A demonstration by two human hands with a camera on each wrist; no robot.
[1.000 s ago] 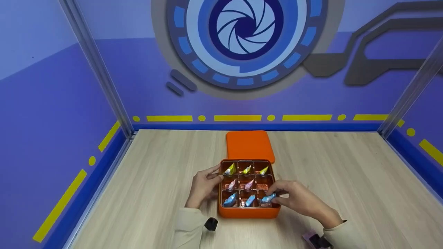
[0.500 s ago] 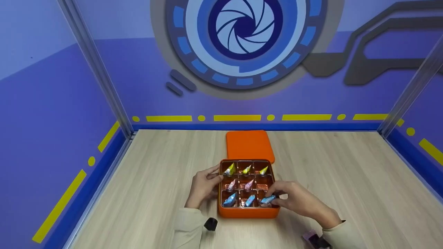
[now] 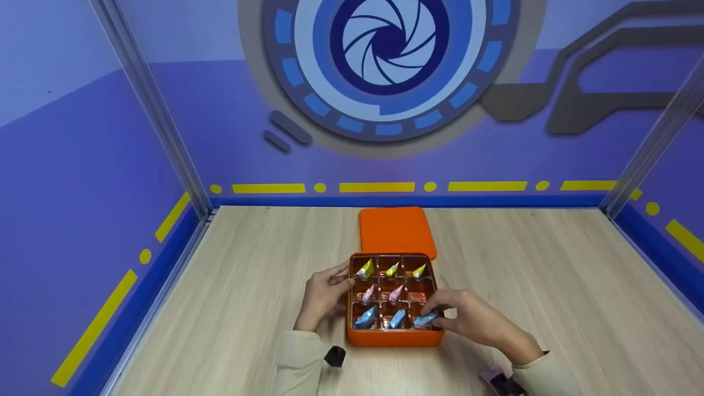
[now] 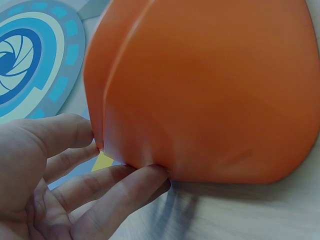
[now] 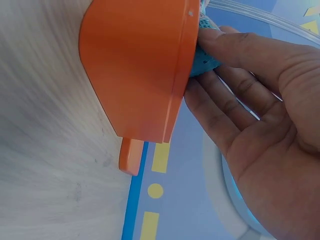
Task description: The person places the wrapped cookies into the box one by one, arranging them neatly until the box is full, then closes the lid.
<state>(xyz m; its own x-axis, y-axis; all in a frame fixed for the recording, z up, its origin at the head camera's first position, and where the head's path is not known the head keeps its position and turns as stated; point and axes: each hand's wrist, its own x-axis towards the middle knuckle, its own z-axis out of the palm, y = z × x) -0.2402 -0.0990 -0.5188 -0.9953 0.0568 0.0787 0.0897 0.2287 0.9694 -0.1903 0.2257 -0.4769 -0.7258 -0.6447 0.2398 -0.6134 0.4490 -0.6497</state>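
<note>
An orange box (image 3: 394, 339) with nine compartments sits on the wooden table. It holds yellow candies (image 3: 392, 269) in the far row, pink candies (image 3: 396, 293) in the middle row and blue ones in the near row. My right hand (image 3: 435, 314) pinches a blue candy (image 3: 424, 318) in the near right compartment. In the right wrist view the thumb lies on the blue candy (image 5: 202, 61) at the rim of the box (image 5: 140, 70). My left hand (image 3: 342, 278) rests against the box's left wall. In the left wrist view its fingers (image 4: 125, 182) touch the box (image 4: 210, 100).
The orange lid (image 3: 397, 231) lies flat just behind the box, and the lid (image 5: 131, 156) also peeks out in the right wrist view. Bare wooden table (image 3: 550, 275) spreads to both sides. Purple walls with a blue base strip close off the left, back and right.
My right hand has lowered the blue candy slightly into the near right compartment. The left hand and the box have stayed put.
</note>
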